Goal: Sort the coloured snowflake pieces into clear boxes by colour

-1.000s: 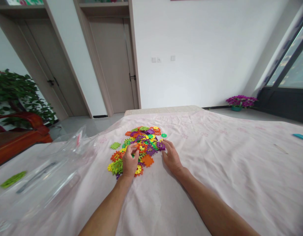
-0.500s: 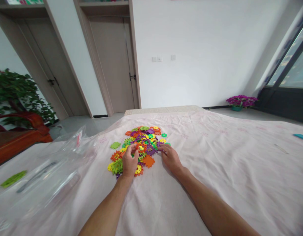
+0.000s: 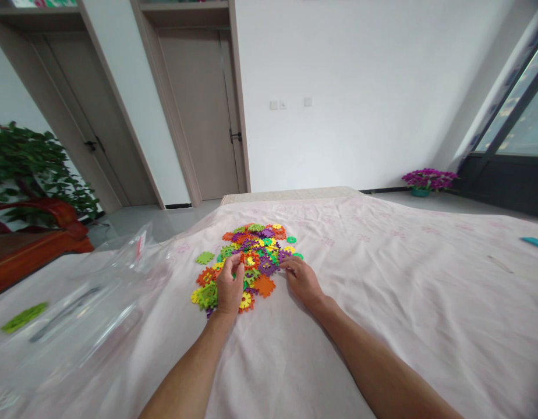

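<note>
A heap of interlocking plastic building pieces (image 3: 260,244) in orange, purple, green and yellow lies on the pink-white cloth (image 3: 286,361). At its near left side, my left hand (image 3: 230,286) pinches an orange toothed piece (image 3: 250,261) between thumb and fingers, above the heap. My right hand (image 3: 303,280) is at the heap's right edge, fingers curled together with the tips at a purple piece (image 3: 284,256). Its thumb is mostly hidden. Just below and between the hands lies an orange square piece (image 3: 264,286). A light green piece (image 3: 205,258) lies apart at the left.
On the left rests a clear plastic bag (image 3: 89,314), with a green oval piece (image 3: 24,317) near it. A blue object (image 3: 534,242) lies at the far right of the cloth. A red wooden chair (image 3: 46,227) stands beyond the left edge.
My left hand and the orange piece have shifted very slightly, the piece tilting a little. My right hand stays nearly in place at the heap's edge.
</note>
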`<move>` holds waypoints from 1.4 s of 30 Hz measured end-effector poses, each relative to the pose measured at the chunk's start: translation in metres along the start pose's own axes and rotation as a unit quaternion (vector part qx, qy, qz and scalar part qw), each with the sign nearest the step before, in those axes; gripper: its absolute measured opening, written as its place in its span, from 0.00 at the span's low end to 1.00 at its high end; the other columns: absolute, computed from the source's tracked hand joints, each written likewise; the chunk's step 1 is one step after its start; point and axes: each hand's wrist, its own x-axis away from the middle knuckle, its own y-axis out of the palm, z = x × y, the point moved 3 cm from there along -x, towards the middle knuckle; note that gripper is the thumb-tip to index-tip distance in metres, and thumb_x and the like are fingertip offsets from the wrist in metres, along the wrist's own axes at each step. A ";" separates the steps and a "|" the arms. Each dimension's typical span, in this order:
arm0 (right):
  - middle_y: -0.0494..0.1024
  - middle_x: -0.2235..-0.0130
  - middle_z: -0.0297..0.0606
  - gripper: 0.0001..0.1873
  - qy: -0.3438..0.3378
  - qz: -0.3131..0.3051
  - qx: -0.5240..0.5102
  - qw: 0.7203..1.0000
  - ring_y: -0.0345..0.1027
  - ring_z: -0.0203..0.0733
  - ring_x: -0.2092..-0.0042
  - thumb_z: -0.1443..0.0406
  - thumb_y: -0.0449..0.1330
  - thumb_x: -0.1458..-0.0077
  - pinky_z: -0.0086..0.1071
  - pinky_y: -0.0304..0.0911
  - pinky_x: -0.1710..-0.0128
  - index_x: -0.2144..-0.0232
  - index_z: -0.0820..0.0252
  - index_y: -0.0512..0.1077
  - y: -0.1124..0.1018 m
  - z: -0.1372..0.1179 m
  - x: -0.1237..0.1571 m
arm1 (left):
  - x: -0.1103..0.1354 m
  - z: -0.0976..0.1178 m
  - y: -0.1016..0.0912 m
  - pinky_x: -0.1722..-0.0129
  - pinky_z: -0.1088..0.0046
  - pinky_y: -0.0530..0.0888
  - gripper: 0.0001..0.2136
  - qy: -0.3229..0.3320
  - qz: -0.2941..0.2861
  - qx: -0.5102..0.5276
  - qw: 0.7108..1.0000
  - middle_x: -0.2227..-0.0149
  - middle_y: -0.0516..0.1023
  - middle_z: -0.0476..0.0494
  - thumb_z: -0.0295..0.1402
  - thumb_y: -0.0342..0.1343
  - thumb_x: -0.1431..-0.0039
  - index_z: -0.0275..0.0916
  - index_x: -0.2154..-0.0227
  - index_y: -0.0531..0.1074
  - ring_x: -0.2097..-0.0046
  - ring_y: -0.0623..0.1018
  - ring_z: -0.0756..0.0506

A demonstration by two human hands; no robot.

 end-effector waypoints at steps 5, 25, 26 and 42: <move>0.80 0.57 0.40 0.21 -0.003 -0.005 0.004 1.000 0.71 0.44 0.52 0.78 0.51 0.51 0.40 0.66 0.48 0.64 0.57 0.79 0.000 -0.001 0.000 | 0.000 0.001 0.000 0.49 0.64 0.74 0.12 -0.001 -0.001 0.001 1.000 0.54 0.79 0.42 0.35 0.51 0.38 0.40 0.54 0.71 0.52 0.79 0.44; 0.80 0.57 0.39 0.21 -0.001 -0.022 0.008 1.000 0.71 0.43 0.52 0.78 0.51 0.51 0.39 0.65 0.47 0.65 0.56 0.79 -0.002 -0.005 -0.001 | 0.001 0.002 -0.001 0.50 0.64 0.74 0.12 0.006 -0.002 -0.029 1.000 0.56 0.81 0.42 0.39 0.51 0.37 0.40 0.56 0.74 0.54 0.80 0.44; 0.80 0.57 0.38 0.21 -0.001 -0.021 0.008 1.000 0.71 0.43 0.52 0.79 0.51 0.52 0.39 0.65 0.47 0.65 0.55 0.79 -0.002 -0.005 -0.001 | 0.001 0.001 -0.001 0.51 0.64 0.75 0.12 0.008 -0.001 -0.032 0.999 0.56 0.81 0.42 0.39 0.51 0.37 0.40 0.56 0.74 0.54 0.79 0.44; 0.80 0.57 0.38 0.21 -0.008 -0.026 0.016 1.000 0.71 0.42 0.52 0.79 0.52 0.52 0.38 0.65 0.47 0.66 0.55 0.79 -0.002 -0.005 -0.001 | 0.001 0.003 0.000 0.55 0.65 0.75 0.09 0.022 -0.005 -0.055 0.998 0.59 0.81 0.44 0.35 0.52 0.39 0.41 0.58 0.73 0.59 0.80 0.45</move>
